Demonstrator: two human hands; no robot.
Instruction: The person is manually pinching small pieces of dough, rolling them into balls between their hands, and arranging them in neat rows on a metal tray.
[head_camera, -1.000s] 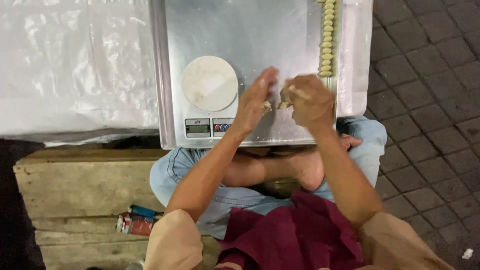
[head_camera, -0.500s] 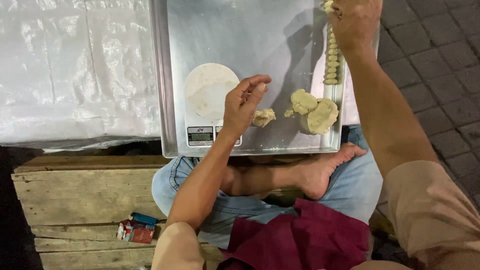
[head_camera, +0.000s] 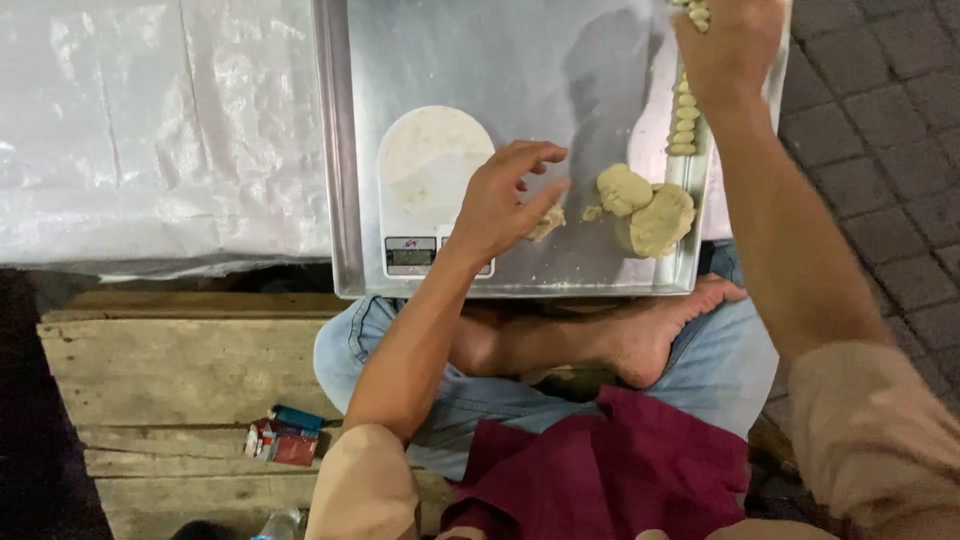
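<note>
Nearest us, our maroon cloth lap (head_camera: 610, 470) and blue-jeaned crossed legs (head_camera: 720, 370) sit where they were 0.5 s ago, with 1 bare foot (head_camera: 655, 335) tucked under the front edge of the shallow rectangular metal tray (head_camera: 520, 60). To the left lie the worn wooden plank desk (head_camera: 180, 370) and, on it, a small red packet with a blue lighter (head_camera: 283, 435), unmoved.

Our left hand (head_camera: 500, 205) has shifted little since the earlier picture: it hovers low over the tray, its fingers (head_camera: 535, 155) now spread more widely apart, curled loosely and clamped on nothing. The small pale scrap of dough (head_camera: 547, 222) lies on the tray just under the thumb, touching or almost touching it; we cannot tell which. Behind the wrist sits the white kitchen scale with its round plate (head_camera: 430, 170), as before.

Just to the right, apart from the left fingers, rest 2 larger pale dough lumps (head_camera: 645, 205), pressed against each other.

Farthest off, our right hand (head_camera: 730, 45) is at the tray's far right corner as it was 0.5 s ago, beside the column of small dough balls (head_camera: 684, 120). Its fingers are bunched together; what they pinch we cannot tell. White plastic sheeting (head_camera: 150, 130) lies to the left.
</note>
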